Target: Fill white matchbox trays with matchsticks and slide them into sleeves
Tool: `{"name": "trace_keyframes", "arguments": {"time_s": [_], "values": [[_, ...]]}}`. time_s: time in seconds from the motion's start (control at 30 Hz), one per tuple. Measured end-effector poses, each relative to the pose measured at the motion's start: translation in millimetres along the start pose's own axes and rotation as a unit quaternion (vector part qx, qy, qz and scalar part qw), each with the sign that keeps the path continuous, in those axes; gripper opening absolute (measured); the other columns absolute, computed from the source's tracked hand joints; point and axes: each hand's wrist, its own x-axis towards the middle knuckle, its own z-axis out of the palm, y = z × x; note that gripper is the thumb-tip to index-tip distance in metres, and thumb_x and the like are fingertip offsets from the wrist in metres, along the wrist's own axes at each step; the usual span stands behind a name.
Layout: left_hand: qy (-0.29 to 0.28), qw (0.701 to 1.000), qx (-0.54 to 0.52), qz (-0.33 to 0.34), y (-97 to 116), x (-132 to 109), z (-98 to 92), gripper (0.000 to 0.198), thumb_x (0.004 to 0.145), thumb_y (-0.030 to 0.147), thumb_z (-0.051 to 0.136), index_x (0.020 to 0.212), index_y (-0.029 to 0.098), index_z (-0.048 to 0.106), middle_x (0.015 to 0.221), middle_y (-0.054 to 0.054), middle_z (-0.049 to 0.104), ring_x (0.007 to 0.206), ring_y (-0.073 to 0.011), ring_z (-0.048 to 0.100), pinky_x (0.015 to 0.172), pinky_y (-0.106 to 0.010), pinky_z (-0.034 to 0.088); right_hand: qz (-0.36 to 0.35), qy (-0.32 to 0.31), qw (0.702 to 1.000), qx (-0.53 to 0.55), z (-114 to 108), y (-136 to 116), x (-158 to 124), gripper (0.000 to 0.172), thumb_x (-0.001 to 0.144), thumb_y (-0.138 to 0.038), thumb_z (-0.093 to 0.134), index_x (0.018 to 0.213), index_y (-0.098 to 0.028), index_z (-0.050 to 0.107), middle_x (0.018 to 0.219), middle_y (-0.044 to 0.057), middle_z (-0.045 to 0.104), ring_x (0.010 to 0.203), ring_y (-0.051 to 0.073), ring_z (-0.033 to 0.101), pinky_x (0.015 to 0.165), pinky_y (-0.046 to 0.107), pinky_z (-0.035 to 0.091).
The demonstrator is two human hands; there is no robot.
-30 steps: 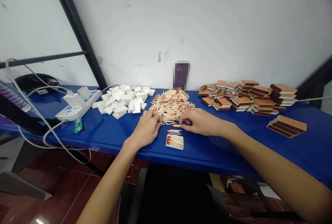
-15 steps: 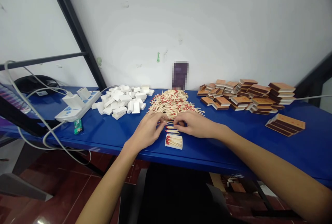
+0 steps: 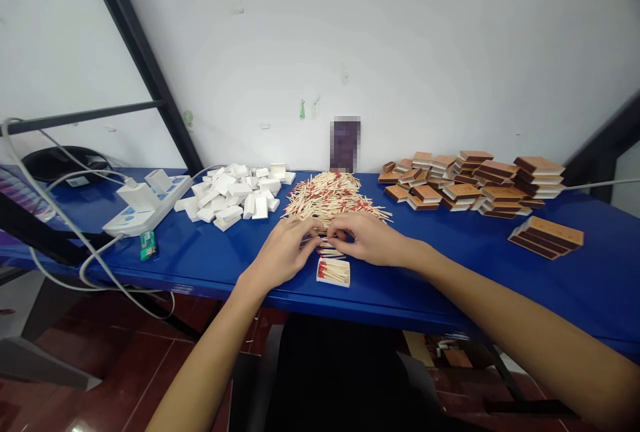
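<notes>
My left hand (image 3: 283, 249) and my right hand (image 3: 367, 239) meet at the near edge of a heap of red-tipped matches (image 3: 330, 195). Their thumbs and fingers curl in a pinch, tips close to one another. What lies between the fingertips is too small and covered to make out. Several loose matches (image 3: 331, 253) lie side by side on the table just under the fingers. Nearer to me is a white matchbox tray (image 3: 333, 282) holding a layer of matches, heads to the left. Neither hand touches it.
White empty trays (image 3: 235, 192) are heaped left of the matches. Brown matchbox sleeves (image 3: 460, 182) are stacked at the right, with a separate block of sleeves (image 3: 547, 239) nearer. A power strip (image 3: 145, 209), cables and a green lighter (image 3: 149, 245) lie on the blue table (image 3: 450, 285) at left.
My right hand has shifted left, so its fingertips come closer to my left hand's over the loose matches. My left hand stays nearly in place. The whole view has shifted slightly.
</notes>
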Motion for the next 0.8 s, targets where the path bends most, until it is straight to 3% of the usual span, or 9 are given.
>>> {"name": "trace_keyframes", "arguments": {"time_s": [0.13, 0.37, 0.8], "values": [[-0.004, 0.999, 0.033, -0.013, -2, 0, 0.1, 0.009, 0.097, 0.020, 0.054, 0.101, 0.021, 0.063, 0.101, -0.002, 0.072, 0.096, -0.0206, 0.062, 0.089, -0.035, 0.044, 0.017, -0.019, 0.999, -0.040, -12, 1, -4, 0.008, 0.081, -0.015, 0.057, 0.076, -0.018, 0.063, 0.070, -0.001, 0.060, 0.064, 0.012, 0.050, 0.062, 0.025, 0.032], [-0.001, 0.997, 0.055, -0.056, -4, 2, 0.7, 0.010, 0.095, 0.019, 0.055, 0.099, 0.020, 0.064, 0.096, -0.002, 0.073, 0.096, -0.0213, 0.063, 0.085, -0.035, 0.044, 0.024, -0.063, 0.996, -0.052, -16, -2, -6, 0.010, 0.081, -0.017, 0.056, 0.080, -0.019, 0.066, 0.074, 0.000, 0.064, 0.067, 0.014, 0.053, 0.064, 0.027, 0.035], [-0.005, 0.997, 0.045, -0.060, -6, 0, 1.2, 0.024, 0.101, 0.022, 0.044, 0.111, 0.022, 0.066, 0.110, -0.003, 0.073, 0.103, -0.0218, 0.064, 0.090, -0.037, 0.045, 0.032, -0.089, 0.995, -0.027, -17, -1, -7, 0.028, 0.089, -0.043, 0.060, 0.101, -0.020, 0.072, 0.081, 0.003, 0.064, 0.072, 0.016, 0.056, 0.065, 0.028, 0.037]]}}
